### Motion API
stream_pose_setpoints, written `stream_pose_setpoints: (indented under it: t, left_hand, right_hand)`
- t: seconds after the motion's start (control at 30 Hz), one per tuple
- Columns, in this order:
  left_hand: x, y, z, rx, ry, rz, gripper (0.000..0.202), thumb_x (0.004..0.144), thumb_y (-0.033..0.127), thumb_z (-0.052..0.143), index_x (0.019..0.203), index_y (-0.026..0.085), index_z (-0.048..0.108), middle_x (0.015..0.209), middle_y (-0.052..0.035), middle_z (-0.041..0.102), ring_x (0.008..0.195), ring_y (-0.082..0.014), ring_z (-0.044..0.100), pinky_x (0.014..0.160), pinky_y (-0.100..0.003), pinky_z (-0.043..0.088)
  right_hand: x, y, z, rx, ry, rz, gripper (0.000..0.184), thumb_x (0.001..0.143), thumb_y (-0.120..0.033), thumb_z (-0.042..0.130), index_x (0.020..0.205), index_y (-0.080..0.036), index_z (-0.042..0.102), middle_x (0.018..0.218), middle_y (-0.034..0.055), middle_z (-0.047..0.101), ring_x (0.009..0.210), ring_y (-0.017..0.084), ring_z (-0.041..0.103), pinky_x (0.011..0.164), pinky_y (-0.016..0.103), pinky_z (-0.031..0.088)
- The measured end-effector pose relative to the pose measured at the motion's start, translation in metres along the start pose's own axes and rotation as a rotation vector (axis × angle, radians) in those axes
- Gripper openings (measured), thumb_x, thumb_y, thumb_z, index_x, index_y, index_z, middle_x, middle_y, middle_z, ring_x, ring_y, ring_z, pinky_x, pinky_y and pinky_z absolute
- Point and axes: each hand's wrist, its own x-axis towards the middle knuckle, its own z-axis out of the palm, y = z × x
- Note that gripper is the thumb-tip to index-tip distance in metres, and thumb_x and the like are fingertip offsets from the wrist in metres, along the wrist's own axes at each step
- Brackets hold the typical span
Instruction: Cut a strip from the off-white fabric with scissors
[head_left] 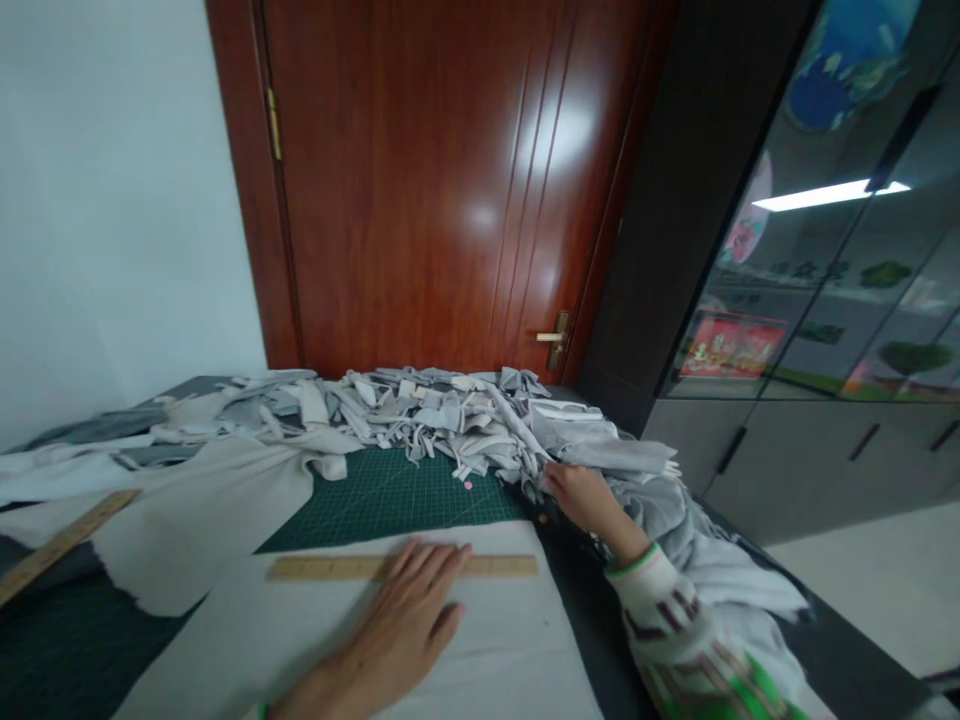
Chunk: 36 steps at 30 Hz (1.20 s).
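Note:
My left hand lies flat with fingers stretched out on a wooden ruler, which rests across a sheet of pale grey fabric. My right hand reaches to the right into the edge of a pile of grey fabric scraps. Its fingers are curled among the cloth, and what they hold is hidden. A green cutting mat shows between the sheet and the pile.
A second wooden ruler lies at the left on more grey cloth. A red-brown door stands behind the table. A glass-fronted cabinet is at the right.

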Motion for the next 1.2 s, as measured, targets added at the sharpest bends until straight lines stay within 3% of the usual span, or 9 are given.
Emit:
stream_pose_setpoints:
  t: [0.17,0.27,0.53,0.7,0.87,1.0,1.13,1.2]
  left_hand:
    - [-0.005,0.032,-0.013,-0.135,-0.150,0.015,0.057,0.082,0.014,0.060,0.136,0.026,0.045,0.134,-0.0016,0.060,0.122,-0.0225,0.054,0.106,-0.036,0.044]
    - [-0.002,0.041,-0.017,-0.227,-0.198,0.081,0.058,0.079,0.017,0.059,0.134,0.031,0.045,0.128,-0.0003,0.063,0.117,-0.0227,0.056,0.101,-0.034,0.045]
    - [-0.009,0.039,-0.026,-0.199,-0.153,0.090,0.053,0.088,0.025,0.056,0.138,0.033,0.037,0.133,-0.0018,0.058,0.119,-0.0230,0.053,0.104,-0.036,0.039]
    - [-0.011,0.039,-0.025,-0.176,-0.172,0.115,0.044,0.093,0.035,0.056,0.134,0.030,0.042,0.130,-0.0028,0.059,0.118,-0.0222,0.053,0.103,-0.034,0.039]
    - [-0.009,0.040,-0.021,-0.215,-0.190,0.090,0.044,0.091,0.035,0.059,0.132,0.027,0.045,0.132,-0.0040,0.058,0.120,-0.0231,0.051,0.105,-0.038,0.038]
    - [-0.010,0.043,-0.022,-0.206,-0.222,0.001,0.037,0.087,0.034,0.065,0.120,0.022,0.054,0.124,-0.0057,0.061,0.117,-0.0257,0.053,0.105,-0.040,0.040]
    - [-0.013,0.041,-0.018,-0.179,-0.217,-0.073,0.039,0.088,0.036,0.064,0.120,0.016,0.054,0.128,-0.0110,0.059,0.125,-0.0280,0.049,0.108,-0.042,0.039]
    - [-0.013,0.038,-0.013,-0.160,-0.195,-0.063,0.041,0.090,0.038,0.062,0.122,0.015,0.052,0.133,-0.0126,0.056,0.128,-0.0280,0.047,0.108,-0.042,0.039]
  right_hand:
    - [-0.001,0.007,0.001,0.135,0.031,-0.034,0.021,0.097,-0.020,0.041,0.095,-0.016,0.062,0.087,0.0082,0.072,0.084,0.019,0.067,0.069,0.024,0.041]
    - [0.008,-0.001,-0.002,0.206,0.001,-0.101,0.021,0.095,-0.020,0.046,0.089,-0.015,0.065,0.083,0.0074,0.072,0.077,0.018,0.066,0.068,0.024,0.042]
    - [0.071,-0.074,-0.008,0.322,-0.139,-0.366,0.017,0.086,-0.016,0.058,0.083,-0.015,0.075,0.081,0.0036,0.075,0.077,0.015,0.067,0.068,0.021,0.045]
    - [0.085,-0.108,0.005,0.299,-0.202,-0.379,0.017,0.090,-0.019,0.059,0.081,-0.016,0.073,0.074,0.0022,0.074,0.070,0.013,0.067,0.069,0.024,0.051]
    - [0.074,-0.113,0.017,0.186,-0.175,-0.247,0.015,0.088,-0.026,0.063,0.087,-0.013,0.070,0.089,0.0091,0.073,0.085,0.021,0.068,0.077,0.035,0.051]
    - [0.053,-0.112,0.009,0.151,-0.156,-0.211,0.021,0.091,-0.023,0.054,0.100,-0.011,0.067,0.098,0.0200,0.071,0.093,0.027,0.065,0.078,0.036,0.046]
    - [0.013,-0.110,-0.002,0.223,-0.315,-0.365,0.016,0.081,-0.016,0.060,0.095,-0.018,0.068,0.089,0.0060,0.073,0.083,0.018,0.066,0.072,0.025,0.045]
    - [-0.012,-0.104,-0.004,0.286,-0.391,-0.424,0.016,0.082,-0.016,0.059,0.095,-0.018,0.067,0.091,0.0038,0.072,0.086,0.016,0.065,0.075,0.022,0.045]
